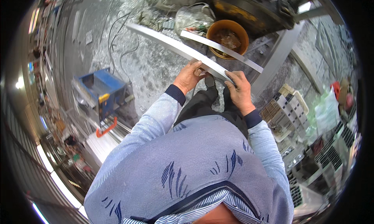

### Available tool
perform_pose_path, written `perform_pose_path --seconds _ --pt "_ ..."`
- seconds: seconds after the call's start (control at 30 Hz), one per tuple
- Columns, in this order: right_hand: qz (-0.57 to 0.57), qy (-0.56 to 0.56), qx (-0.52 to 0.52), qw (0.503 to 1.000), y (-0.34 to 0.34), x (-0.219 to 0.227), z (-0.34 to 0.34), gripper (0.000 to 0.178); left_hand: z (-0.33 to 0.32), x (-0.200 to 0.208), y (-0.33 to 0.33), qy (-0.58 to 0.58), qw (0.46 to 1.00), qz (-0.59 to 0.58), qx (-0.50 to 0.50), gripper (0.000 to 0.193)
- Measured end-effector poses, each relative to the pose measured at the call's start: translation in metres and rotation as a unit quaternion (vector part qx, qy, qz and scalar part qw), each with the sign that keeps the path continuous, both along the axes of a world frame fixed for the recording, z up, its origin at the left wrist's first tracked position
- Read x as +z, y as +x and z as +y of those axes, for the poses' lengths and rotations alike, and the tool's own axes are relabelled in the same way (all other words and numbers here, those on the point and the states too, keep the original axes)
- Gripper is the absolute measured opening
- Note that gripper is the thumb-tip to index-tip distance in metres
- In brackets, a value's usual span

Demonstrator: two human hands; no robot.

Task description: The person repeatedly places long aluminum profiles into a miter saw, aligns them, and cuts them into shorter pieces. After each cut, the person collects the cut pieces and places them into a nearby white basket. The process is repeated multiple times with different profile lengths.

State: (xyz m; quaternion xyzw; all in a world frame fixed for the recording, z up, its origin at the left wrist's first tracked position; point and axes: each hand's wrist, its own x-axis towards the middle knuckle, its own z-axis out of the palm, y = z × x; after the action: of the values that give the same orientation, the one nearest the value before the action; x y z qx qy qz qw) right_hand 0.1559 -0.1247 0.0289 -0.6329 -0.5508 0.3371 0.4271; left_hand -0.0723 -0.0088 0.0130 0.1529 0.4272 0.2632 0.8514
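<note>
A long pale metal bar (167, 44) slants across in front of me, from the far left down to my right hand. My left hand (190, 76) grips its near side at about the middle, thumb on top and fingers curled below. At the bar's near right end, my right hand (239, 90) closes round it with the fingers over the edge. Beyond it, a second, thinner white strip (222, 49) passes over an orange bucket (244, 37) with scraps inside; neither hand touches this strip.
A blue machine (104, 85) with an orange handle (106, 127) stands at left, near dark cables on the scrap-strewn floor (152, 68). Heavy dark machinery (249, 13) is at the far side. Plastic crates (286, 111) and clear bags (326, 111) crowd the right.
</note>
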Motion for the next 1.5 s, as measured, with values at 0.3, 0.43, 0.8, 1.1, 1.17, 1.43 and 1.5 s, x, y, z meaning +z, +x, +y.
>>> perform_pose_path --seconds 0.3,0.43,0.8,1.1,1.17,1.43,1.5 --pt "-0.076 0.020 0.169 0.982 -0.078 0.002 0.025 0.058 0.009 -0.014 -0.088 0.155 0.951 0.222 0.149 0.044" --pt "-0.002 -0.082 0.163 0.983 -0.088 0.006 0.041 0.056 -0.016 -0.032 -0.159 0.185 0.868 0.457 0.057 0.045" --pt "0.403 -0.195 -0.228 0.864 -0.065 -0.027 0.079 0.064 -0.129 -0.014 -0.188 0.384 0.707 0.525 -0.277 0.050" --pt "0.435 -0.156 -0.195 0.865 0.054 -0.040 0.157 0.043 -0.109 0.005 -0.105 0.335 0.731 0.518 -0.292 0.056" --pt "0.405 -0.136 -0.164 0.889 0.072 -0.044 0.178 0.046 -0.114 0.003 -0.099 0.309 0.757 0.497 -0.289 0.054" --pt "0.374 -0.183 -0.116 0.902 0.107 -0.043 0.206 0.051 -0.145 -0.040 -0.056 0.225 0.794 0.493 -0.277 0.036" --pt "0.376 -0.186 -0.111 0.901 0.109 -0.040 0.213 0.053 -0.148 -0.050 -0.046 0.243 0.785 0.505 -0.263 0.036"
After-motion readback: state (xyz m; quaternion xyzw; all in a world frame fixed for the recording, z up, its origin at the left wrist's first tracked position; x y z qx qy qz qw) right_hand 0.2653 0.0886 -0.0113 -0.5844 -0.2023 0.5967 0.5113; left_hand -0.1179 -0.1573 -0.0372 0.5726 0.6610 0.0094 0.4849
